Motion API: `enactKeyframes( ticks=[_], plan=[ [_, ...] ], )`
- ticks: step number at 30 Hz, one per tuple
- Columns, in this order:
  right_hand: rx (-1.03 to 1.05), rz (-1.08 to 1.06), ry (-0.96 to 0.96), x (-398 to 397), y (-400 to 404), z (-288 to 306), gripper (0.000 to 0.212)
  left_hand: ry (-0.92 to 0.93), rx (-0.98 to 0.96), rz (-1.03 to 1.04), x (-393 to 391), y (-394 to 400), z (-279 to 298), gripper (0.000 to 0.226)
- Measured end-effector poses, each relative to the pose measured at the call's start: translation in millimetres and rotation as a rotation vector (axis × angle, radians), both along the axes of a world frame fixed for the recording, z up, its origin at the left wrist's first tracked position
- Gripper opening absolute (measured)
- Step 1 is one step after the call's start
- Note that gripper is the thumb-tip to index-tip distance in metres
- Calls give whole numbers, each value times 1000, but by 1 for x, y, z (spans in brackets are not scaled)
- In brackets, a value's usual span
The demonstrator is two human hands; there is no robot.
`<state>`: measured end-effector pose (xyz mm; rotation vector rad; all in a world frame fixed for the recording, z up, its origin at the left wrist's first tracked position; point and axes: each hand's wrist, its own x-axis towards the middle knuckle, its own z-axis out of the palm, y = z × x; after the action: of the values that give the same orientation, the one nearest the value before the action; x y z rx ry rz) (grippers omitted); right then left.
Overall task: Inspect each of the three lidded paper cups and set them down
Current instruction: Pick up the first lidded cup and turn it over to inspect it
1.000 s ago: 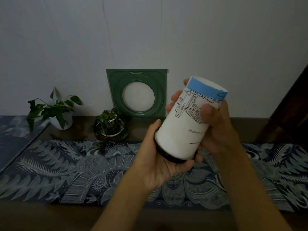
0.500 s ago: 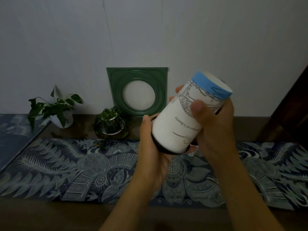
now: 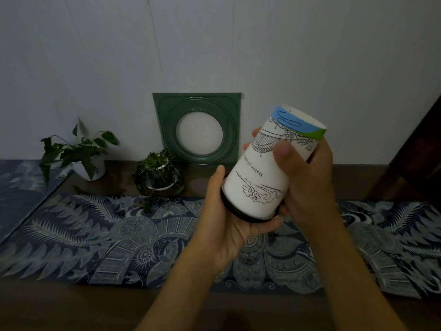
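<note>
I hold one white paper cup (image 3: 260,180) upside down and tilted, above the table. Its black lid (image 3: 235,209) points down-left; its base with a blue and green band points up-right. Line drawings and the words "Statue of Liberty" run across its side. My left hand (image 3: 222,225) cups the lid end from below. My right hand (image 3: 307,180) wraps the cup's side, thumb pressed on the drawing. No other lidded cup is in view.
A dark wooden table carries a blue patterned runner (image 3: 95,240). At the back stand a leafy plant in a white pot (image 3: 81,156), a small plant in a glass bowl (image 3: 160,173) and a green square frame (image 3: 198,127) leaning on the wall.
The cup has been turned about its axis in my hands, bringing the cloud drawing and lettering round to face me. Both hands kept their grip and shifted slightly.
</note>
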<state>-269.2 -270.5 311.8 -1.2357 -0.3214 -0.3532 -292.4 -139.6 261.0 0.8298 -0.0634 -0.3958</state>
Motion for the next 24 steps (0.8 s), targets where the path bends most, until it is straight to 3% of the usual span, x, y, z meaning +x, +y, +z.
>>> enactKeyframes(
  ticks=[3, 6, 8, 12, 14, 19, 24],
  plan=[
    [-9, -97, -22, 2, 2, -3, 57, -77, 34, 159, -1, -5, 0, 60],
    [-7, -117, -37, 2, 5, -5, 48, -148, 44, 257, -3, -9, -3, 59],
    [-13, -74, -39, 2, 5, -5, 52, -117, 38, 251, -3, -7, -3, 59],
    [-1, 91, 24, 3, 1, -5, 90, 22, 18, 89, -1, -2, -1, 66],
    [-2, 182, 34, 4, -1, -5, 99, 77, -26, -21, 0, 1, -1, 69],
    [36, 294, 73, 2, -2, -1, 98, 148, -129, -220, 3, 7, -1, 67],
    [60, 85, 96, 3, 2, -2, 94, 48, -30, -44, 1, -1, 1, 63]
  ],
)
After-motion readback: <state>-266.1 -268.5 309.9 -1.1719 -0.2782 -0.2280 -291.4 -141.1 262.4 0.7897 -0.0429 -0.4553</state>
